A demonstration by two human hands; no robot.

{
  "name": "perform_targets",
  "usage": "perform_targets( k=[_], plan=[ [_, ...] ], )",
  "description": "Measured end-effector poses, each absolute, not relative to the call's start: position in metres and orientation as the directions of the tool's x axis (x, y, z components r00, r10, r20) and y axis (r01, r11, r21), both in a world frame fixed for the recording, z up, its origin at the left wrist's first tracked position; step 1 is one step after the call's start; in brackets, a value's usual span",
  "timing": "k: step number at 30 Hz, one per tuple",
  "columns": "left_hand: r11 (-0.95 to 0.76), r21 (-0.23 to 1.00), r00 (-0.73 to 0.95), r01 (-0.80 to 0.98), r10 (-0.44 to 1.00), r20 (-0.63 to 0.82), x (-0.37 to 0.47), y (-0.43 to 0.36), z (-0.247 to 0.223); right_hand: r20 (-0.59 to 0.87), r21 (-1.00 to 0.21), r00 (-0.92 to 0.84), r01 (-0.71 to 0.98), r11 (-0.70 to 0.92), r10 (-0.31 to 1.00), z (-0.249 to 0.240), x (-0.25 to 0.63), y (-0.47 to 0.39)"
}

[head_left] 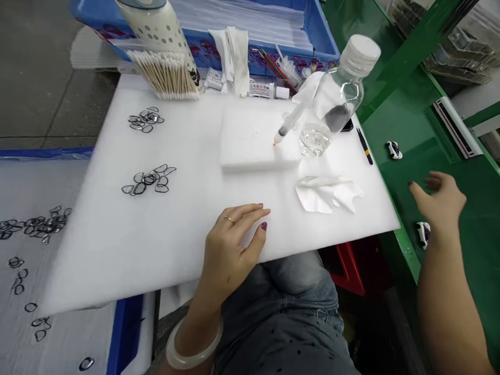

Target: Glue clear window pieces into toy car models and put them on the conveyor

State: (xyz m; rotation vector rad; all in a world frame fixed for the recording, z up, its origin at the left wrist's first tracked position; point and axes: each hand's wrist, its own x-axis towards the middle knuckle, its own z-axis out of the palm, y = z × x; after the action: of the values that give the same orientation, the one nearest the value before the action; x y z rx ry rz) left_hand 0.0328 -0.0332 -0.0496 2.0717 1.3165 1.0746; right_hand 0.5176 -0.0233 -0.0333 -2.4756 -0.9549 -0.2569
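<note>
My left hand [233, 247] rests near the front edge of the white foam sheet [183, 245], fingers stretched out and nothing in them. Off to the right, my right hand [443, 200] hovers over the green surface, thumb apart from the curled fingers, with nothing visible in it. Close by it are a small white-and-black toy car [423, 234], partly behind my wrist, and another toy car [394, 150] farther back. A thick foam block [253, 138] carries a syringe [288, 125] with an orange tip. Beside my left hand lies a crumpled white tissue [330, 194].
A clear bottle [332, 99] stands tilted in view behind the tissue, with tweezers [364, 147] to its right. Cotton swabs [167, 75], tubes [269, 90] and a blue basket [258, 54] line the back. Thin black rings [150, 179] lie in clusters at left.
</note>
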Motion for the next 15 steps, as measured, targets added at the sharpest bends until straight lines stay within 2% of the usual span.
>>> perform_targets(
  k=[3, 8, 12, 15],
  plan=[
    [-0.439, 0.706, 0.229, 0.556, 0.897, 0.377, 0.034, -0.034, -0.050, 0.304, -0.352, 0.692, 0.720, -0.598, 0.655, -0.030, 0.522, 0.049],
    [-0.421, 0.709, 0.190, 0.566, 0.903, 0.385, 0.036, -0.034, -0.050, 0.392, -0.333, 0.603, 0.797, -0.504, 0.695, -0.031, 0.526, 0.096],
    [-0.441, 0.704, 0.214, 0.557, 0.895, 0.391, 0.036, -0.034, -0.050, 0.506, -0.330, 0.440, 0.893, -0.305, 0.742, -0.020, 0.499, 0.076],
    [-0.474, 0.709, 0.267, 0.523, 0.880, 0.392, 0.035, -0.034, -0.050, 0.554, -0.303, 0.232, 0.951, -0.066, 0.799, -0.011, 0.442, 0.038]
  ],
)
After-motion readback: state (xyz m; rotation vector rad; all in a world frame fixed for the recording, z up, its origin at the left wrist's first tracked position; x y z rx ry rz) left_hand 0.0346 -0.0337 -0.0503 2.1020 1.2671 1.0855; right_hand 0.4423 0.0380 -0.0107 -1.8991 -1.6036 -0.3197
